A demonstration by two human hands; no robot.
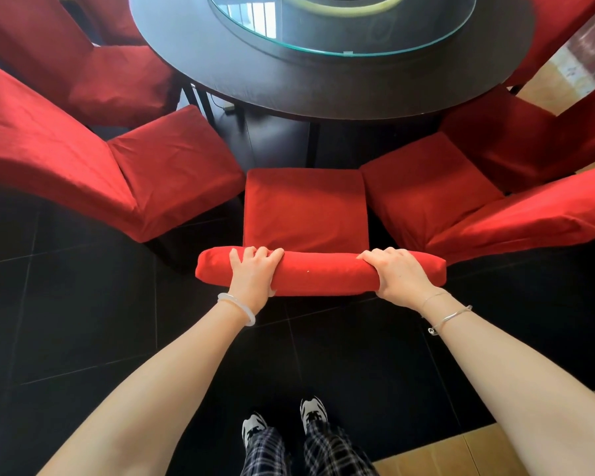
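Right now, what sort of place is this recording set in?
Probably a dining room, private or restaurant: a round dark table carries a glass turntable, and red-covered chairs ring it. The left hand and right hand grip the nearest chair's backrest.

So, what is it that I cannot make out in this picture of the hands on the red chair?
Head view only.
Chair legs: hidden under the seat and the backrest.
Palms of the left hand and right hand: pressed onto the backrest.
Glass turntable: far part cut off by the top edge.
Table base: lost in dark shadow below the top.
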